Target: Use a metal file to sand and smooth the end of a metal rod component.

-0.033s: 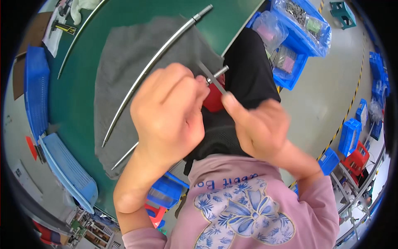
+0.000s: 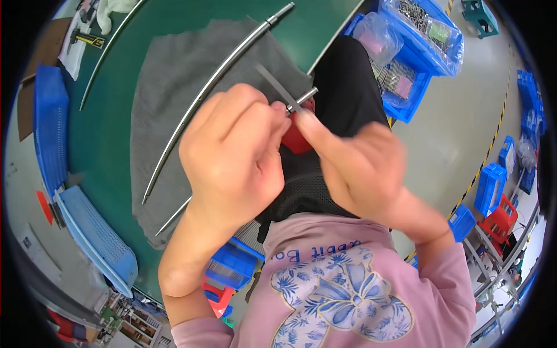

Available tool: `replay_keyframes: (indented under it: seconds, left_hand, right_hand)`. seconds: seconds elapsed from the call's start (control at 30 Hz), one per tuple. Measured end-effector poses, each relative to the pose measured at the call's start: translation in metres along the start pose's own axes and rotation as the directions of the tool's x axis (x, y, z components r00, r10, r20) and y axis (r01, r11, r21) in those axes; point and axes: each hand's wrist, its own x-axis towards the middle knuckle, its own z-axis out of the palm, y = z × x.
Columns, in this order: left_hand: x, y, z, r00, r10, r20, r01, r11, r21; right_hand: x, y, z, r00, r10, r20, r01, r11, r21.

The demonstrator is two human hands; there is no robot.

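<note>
My left hand (image 2: 232,153) is closed around a slim shiny metal rod (image 2: 307,95). One end of the rod sticks out past my fingers to the upper right; the other emerges below my wrist, over the grey cloth. In my right hand (image 2: 362,165), slightly blurred, is a thin flat file (image 2: 272,81), its handle end hidden by my fingers. The file lies crosswise against the rod near the rod's upper end. Beyond my left hand, a longer curved metal tube (image 2: 233,56) rests on the grey cloth (image 2: 165,72). Something red (image 2: 297,139) shows below the rod.
The green tabletop (image 2: 110,156) carries another curved tube (image 2: 106,53) at far left. Blue baskets (image 2: 51,122) line its left side. To the right, blue bins (image 2: 426,87) hold bagged metal parts. A teal stool (image 2: 480,20) stands on the floor.
My right hand has slid the file up and to the left across the rod. My left hand and the rod have barely shifted.
</note>
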Motion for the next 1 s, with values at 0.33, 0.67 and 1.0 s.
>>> replay_keyframes:
  seconds: [0.33,0.67,1.0]
  left_hand:
    - [0.000,-0.001,0.001,0.998,-0.048,-0.039,0.047,0.999,-0.018]
    - [0.001,-0.001,-0.001,0.998,-0.065,0.007,0.065,0.998,-0.010]
    - [0.002,0.000,0.001,0.998,-0.061,0.011,0.061,0.998,-0.004]
  right_hand:
    - [0.006,0.006,0.014,1.000,-0.012,-0.011,0.013,0.995,0.096]
    - [-0.039,0.012,0.039,0.982,-0.064,-0.180,0.073,0.996,0.042]
    - [-0.023,0.033,0.057,0.928,-0.194,-0.319,0.196,0.980,-0.025]
